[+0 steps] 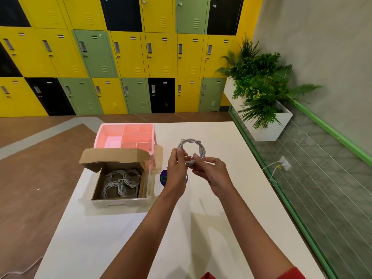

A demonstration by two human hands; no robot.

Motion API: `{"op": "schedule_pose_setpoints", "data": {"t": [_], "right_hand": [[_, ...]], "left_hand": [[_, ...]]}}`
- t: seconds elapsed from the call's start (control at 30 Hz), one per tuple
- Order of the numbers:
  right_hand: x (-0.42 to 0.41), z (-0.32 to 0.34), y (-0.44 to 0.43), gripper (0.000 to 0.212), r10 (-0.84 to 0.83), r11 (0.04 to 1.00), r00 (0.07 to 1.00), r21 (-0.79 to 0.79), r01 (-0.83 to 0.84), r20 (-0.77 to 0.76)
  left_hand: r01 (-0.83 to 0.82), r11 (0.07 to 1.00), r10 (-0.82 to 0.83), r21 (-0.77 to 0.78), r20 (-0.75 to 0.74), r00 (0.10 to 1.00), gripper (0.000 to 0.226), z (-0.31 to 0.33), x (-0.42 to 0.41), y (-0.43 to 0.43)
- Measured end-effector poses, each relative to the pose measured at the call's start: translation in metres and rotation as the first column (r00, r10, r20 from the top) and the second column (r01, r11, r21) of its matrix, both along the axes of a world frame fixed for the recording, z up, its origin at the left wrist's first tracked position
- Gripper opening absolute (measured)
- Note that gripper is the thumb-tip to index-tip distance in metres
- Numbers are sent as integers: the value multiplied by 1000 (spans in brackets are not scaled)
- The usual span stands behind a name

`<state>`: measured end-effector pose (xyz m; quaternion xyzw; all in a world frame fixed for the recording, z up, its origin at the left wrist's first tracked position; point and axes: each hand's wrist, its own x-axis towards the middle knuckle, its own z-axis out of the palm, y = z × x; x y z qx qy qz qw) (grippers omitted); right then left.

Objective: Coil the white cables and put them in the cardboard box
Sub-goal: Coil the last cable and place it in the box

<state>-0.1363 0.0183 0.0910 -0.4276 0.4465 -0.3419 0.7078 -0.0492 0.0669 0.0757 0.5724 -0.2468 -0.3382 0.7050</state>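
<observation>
A white cable (193, 144) wound into a round coil is held up above the white table (221, 198). My left hand (177, 168) pinches the coil's left side. My right hand (209, 172) grips its lower part, fingers closed around the strands. To the left stands an open cardboard box (96, 186) with its lid flap raised. Inside it lie several coiled white cables (122, 183).
A pink divided organiser tray (125, 137) stands behind the cardboard box. A purple disc with a green mark (164, 178) lies on the table under my left hand. A white planter with greenery (261, 93) and a green-framed glass railing (302, 198) border the table's right side.
</observation>
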Motion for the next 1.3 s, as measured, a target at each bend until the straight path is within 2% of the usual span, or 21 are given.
{"op": "schedule_pose_setpoints", "data": {"t": [0.07,0.13,0.2,0.4,0.67,0.87,1.07,1.3], "right_hand": [[0,-1,0,39,-13,1000,1000,-9,13,-17],[0,-3,0,19,-15,1000,1000,-19,15,-15],[-1,-4,0,7,0,1000,1000,-7,0,6],[-3,-4,-5,10,38,996,996,75,-43,76],[-7,3,-14,8,155,986,988,66,-156,15],[-6,-3,-13,23,172,983,984,68,-169,-38],[-4,-5,-9,24,225,973,957,-5,-230,-182],[-8,-6,-10,24,304,945,933,-64,-321,-195]], "left_hand": [[11,999,-11,33,22,1000,32,2,1,1],[14,998,-15,55,22,1000,29,6,1,2],[0,998,-2,69,27,1000,25,8,3,4],[12,999,-11,39,-20,1000,17,9,5,10],[-38,998,40,46,-39,998,18,2,7,6],[-148,981,161,123,-102,982,19,-6,3,0],[-109,986,118,126,-64,991,20,-10,2,0],[-18,988,40,153,-143,989,20,-7,5,0]]}}
